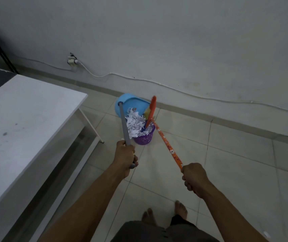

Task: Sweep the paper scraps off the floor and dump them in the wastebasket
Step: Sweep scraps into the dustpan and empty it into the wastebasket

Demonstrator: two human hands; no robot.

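Paper scraps (135, 124) largely hide the purple wastebasket (143, 139) on the floor; left hand (126, 158) grips the tilted blue dustpan (131, 104) handle, right hand (194, 178) grips the orange broom (167, 144) handle

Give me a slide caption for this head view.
Left hand tips blue dustpan, paper scraps spilling into purple wastebasket; right hand holds broom.

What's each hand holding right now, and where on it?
The left hand holds the blue dustpan near the top end of its grey handle. The right hand holds the broom near the top end of its orange stick.
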